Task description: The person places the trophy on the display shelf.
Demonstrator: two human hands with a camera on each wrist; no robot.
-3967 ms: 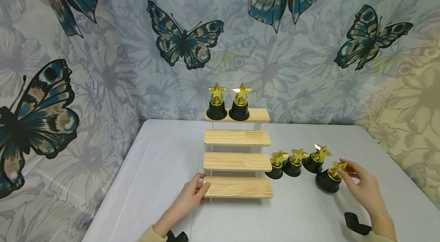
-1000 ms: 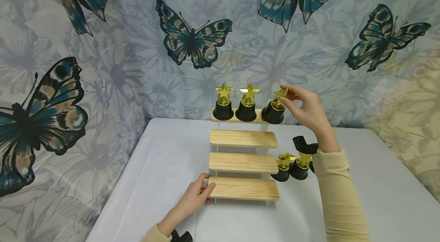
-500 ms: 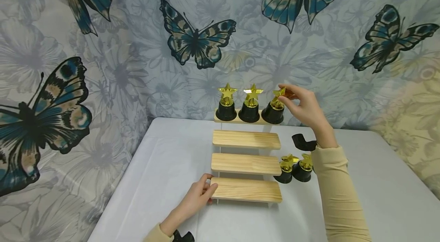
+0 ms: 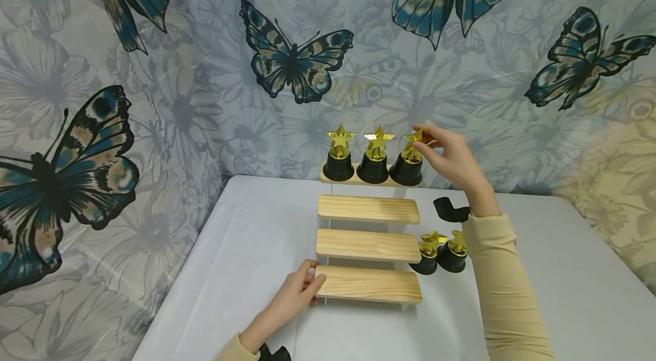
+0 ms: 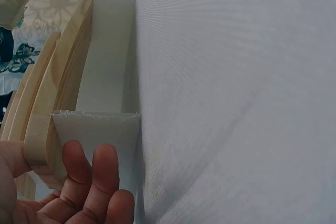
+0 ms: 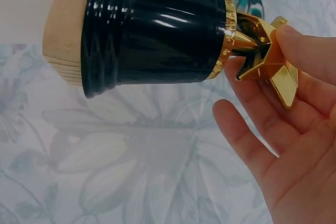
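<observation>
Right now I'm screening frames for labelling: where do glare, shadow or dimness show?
Head: fairly even light, a pale glint on the middle trophy, a yellowish tint on the far-right backdrop; left wrist: dim, with a dark diagonal streak, shadow or crease, on the white cloth; right wrist: white highlights on the held trophy.

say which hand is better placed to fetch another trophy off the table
Right, probably. The right hand must first release its trophy, but the two lower trophies stand on its side. The left hand grips the bottom shelf at its left end.
</observation>
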